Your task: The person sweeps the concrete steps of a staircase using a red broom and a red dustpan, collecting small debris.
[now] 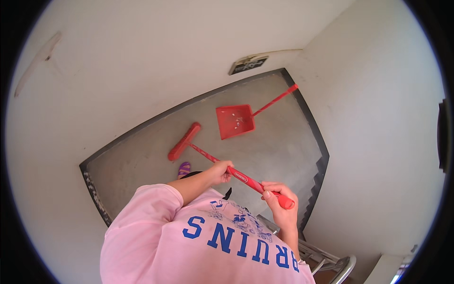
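A red broom handle [248,180] slants across in front of me, held by both hands. My left hand [220,172] is closed around it partway down. My right hand [282,202] grips it close to its rounded top end. Below, the broom head [184,142] with red bristles is at the grey floor [142,159], near my foot in a purple sandal [184,168]. Apart from the broom, to its right, lies a red dustpan [230,129] with small pale bits in it. Its open edge faces the broom, and its long handle [275,102] reaches toward the corner.
White walls with a dark baseboard [142,125] bound the floor. At right the dark trim [314,188] is stepped. A dark panel [249,65] with a cable is low on the far wall. A metal railing [344,268] stands at lower right.
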The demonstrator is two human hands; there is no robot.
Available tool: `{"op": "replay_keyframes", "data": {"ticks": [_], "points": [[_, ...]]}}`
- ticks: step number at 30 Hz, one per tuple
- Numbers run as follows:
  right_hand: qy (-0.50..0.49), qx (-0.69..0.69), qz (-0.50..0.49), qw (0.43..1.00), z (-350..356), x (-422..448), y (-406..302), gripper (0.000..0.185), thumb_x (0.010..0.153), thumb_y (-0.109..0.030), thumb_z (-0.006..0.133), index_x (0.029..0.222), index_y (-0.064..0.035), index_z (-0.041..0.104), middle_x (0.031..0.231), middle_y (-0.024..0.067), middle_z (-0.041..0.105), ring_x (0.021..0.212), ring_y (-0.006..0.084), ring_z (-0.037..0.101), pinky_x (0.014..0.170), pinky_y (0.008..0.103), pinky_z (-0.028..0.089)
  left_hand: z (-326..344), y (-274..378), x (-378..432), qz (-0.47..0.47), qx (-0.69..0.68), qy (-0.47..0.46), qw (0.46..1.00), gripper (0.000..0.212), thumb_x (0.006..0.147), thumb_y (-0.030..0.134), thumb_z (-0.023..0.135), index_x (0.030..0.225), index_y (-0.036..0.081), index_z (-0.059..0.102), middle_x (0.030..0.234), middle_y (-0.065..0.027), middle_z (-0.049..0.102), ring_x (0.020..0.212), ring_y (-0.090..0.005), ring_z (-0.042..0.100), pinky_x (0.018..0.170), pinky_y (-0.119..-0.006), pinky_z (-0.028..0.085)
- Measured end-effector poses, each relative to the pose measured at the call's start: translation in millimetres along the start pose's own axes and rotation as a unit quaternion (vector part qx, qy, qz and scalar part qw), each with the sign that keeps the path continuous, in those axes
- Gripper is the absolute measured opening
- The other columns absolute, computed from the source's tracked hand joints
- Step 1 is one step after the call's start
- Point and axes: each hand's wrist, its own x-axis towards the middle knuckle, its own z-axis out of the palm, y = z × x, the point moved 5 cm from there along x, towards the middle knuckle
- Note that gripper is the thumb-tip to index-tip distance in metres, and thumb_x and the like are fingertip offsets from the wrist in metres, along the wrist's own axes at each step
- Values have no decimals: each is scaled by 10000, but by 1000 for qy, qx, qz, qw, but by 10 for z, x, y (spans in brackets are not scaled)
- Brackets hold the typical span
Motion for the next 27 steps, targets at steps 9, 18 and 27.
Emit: {"op": "replay_keyframes", "data": {"ticks": [9,18,27], "points": [[87,58,-17,994,-480,160,49,136,800,-110,638,857,11,616,952,124,632,811,150,570,733,265,449,530,155,121,-10,-29,-30,999,133,784,186,580,682,127,519,603,-12,558,498,-121,509,453,-247,432],[-64,182,113,975,-53,1279,808,160,846,-125,588,936,8,591,1021,120,612,780,151,572,747,282,459,-513,707,597,14,-141,147,979,147,747,163,562,654,115,458,553,-14,454,498,-127,473,418,-245,415],[-29,143,137,980,-545,1903,688,125,836,-99,592,916,-3,592,1037,126,606,804,162,571,766,288,456,228,1086,1014,26,-152,169,973,119,730,158,541,687,109,443,592,-19,458,504,-149,463,404,-248,394]]}}
